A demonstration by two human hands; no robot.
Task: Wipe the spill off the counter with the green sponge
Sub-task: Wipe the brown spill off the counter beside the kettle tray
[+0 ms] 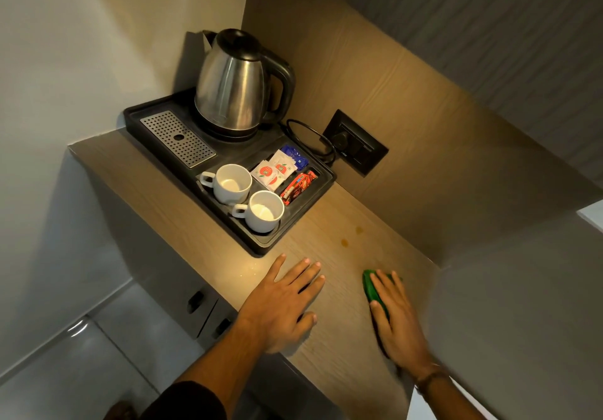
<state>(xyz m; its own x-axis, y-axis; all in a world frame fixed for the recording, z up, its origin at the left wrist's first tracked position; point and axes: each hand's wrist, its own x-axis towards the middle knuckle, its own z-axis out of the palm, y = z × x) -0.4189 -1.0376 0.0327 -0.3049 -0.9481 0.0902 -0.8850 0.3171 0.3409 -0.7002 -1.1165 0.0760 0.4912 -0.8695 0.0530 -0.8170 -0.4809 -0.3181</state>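
Note:
A green sponge (372, 285) lies on the wooden counter (329, 348) at the right, near the back panel. My right hand (396, 318) lies flat on top of it, fingers pressing it down, so only its left edge and far end show. Small amber drops of the spill (344, 242) sit on the counter beyond the sponge, with a second spot (359, 230) a little farther back. My left hand (287, 302) rests palm down on the counter to the left of the sponge, fingers spread, holding nothing.
A black tray (261, 246) stands at the back left with a steel kettle (233, 86), two white cups (264, 212), sachets (277, 171) and a metal drip grille (177, 139). A wall socket (355, 142) with the kettle's cord sits on the back panel. The counter's front edge runs just left of my left hand.

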